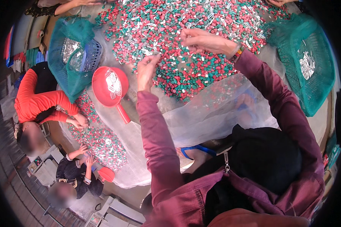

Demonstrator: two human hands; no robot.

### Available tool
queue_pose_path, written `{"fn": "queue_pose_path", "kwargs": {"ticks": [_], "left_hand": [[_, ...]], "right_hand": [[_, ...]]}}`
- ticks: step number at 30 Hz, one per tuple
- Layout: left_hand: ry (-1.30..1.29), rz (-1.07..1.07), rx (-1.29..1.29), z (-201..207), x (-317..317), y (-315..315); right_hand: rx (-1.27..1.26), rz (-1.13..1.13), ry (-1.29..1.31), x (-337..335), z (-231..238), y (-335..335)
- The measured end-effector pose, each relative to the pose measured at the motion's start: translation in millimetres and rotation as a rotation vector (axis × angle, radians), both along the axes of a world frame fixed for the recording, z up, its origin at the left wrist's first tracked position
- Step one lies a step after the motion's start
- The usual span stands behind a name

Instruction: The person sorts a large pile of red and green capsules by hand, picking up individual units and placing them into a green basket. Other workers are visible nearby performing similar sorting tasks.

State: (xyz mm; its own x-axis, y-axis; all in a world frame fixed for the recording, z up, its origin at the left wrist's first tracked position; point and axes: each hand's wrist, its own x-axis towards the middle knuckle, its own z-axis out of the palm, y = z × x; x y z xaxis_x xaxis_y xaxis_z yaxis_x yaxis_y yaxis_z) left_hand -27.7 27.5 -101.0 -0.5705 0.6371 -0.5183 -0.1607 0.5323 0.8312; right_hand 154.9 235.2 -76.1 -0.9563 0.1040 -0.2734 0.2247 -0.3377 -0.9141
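Observation:
Small red, green and white pieces lie in a wide heap on a sheet, with slim silvery-white strips scattered among them. Over the heap's near left edge is my left hand, fingers bent together in a pinch. My right hand hangs above the middle of the heap, its fingers curled and the fingertips close together. Whatever either hand pinches is too small to make out. A red dipper with a handle rests to the left of my left hand, holding several silvery-white strips.
Green net over a blue basket stands at left; another green net with white strips is at right. A person in orange and one in dark clothes work at a smaller heap. Other people's hands reach in at the top.

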Motion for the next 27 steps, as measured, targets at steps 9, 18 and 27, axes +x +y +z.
{"fn": "queue_pose_path", "kwargs": {"ticks": [9, 18, 27], "left_hand": [[0.532, -0.428, -0.355, -6, 119, -32], [0.675, -0.647, 0.050, -3, 170, -18], [0.312, -1.115, 0.036, -9, 232, -73]], "right_hand": [[1.717, 0.187, -0.111, 19, -59, -37], [1.336, 0.110, -0.302, 67, -51, -56], [-0.579, -0.570, -0.278, 180, -28, -60]]}}
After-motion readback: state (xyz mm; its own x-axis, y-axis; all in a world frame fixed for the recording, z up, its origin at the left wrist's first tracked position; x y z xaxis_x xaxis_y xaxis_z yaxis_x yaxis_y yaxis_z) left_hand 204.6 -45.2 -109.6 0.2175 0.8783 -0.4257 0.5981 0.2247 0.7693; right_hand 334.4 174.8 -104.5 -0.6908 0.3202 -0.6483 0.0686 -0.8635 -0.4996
